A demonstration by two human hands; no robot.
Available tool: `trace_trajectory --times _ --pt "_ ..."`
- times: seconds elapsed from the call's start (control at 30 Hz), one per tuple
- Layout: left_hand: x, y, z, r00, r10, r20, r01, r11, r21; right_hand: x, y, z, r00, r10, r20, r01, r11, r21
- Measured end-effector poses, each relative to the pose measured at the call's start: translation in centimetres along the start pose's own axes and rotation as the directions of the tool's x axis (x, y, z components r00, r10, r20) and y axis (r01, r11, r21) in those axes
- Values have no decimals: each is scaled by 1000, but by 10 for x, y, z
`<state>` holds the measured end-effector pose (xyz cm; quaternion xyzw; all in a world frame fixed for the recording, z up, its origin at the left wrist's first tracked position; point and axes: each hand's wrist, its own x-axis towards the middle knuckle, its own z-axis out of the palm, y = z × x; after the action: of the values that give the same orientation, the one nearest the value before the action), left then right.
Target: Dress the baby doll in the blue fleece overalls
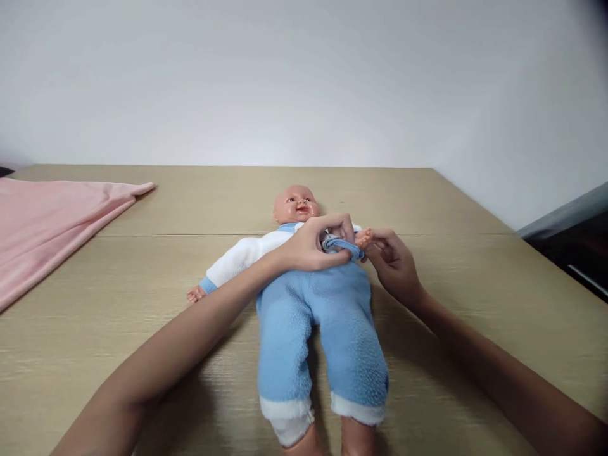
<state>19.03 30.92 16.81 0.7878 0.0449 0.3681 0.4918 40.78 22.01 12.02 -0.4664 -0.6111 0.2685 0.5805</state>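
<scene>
head camera is showing a doll (313,304) lying on its back in the middle of the surface (475,304), in a blue and white fleece suit. the left hand (311,247) is pinching the blue sleeve cuff (342,246) at its chest; the right hand (392,263) is gripping the doll's tiny hand (363,238) just beside it. a pink cloth (42,221) is lying at the far left. to my eye, that tiny hand is risking a snag in the tight cuff, dragging the doll sideways.
</scene>
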Motion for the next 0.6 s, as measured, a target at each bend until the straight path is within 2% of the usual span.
trace_trajectory --times 0.1,0.23,0.3,0.37,0.43,0.5,0.6 --pt "1 -1 -3 1000 -31 3 31 997 -64 -4 1 5 1000 -12 20 13 1000 -29" --pt "3 -2 -2 986 -165 28 167 974 -153 -6 -3 7 990 -83 115 99 985 -140" --pt "6 -1 1 981 -194 7 193 974 -121 -6 -5 7 976 -144 162 175 965 -197" --pt "8 0 2 977 -209 -35 207 977 -55 -8 -7 8 970 -159 182 196 960 -202" --pt "11 2 2 968 -240 -72 240 971 -19 -10 -9 9 980 -86 179 110 985 -129" --pt "13 4 1 953 -284 -101 287 958 8 -12 -12 11 982 64 178 -69 997 22" --pt "17 5 -3 919 -371 -132 381 923 52 -13 -17 18 943 284 171 -318 921 224"
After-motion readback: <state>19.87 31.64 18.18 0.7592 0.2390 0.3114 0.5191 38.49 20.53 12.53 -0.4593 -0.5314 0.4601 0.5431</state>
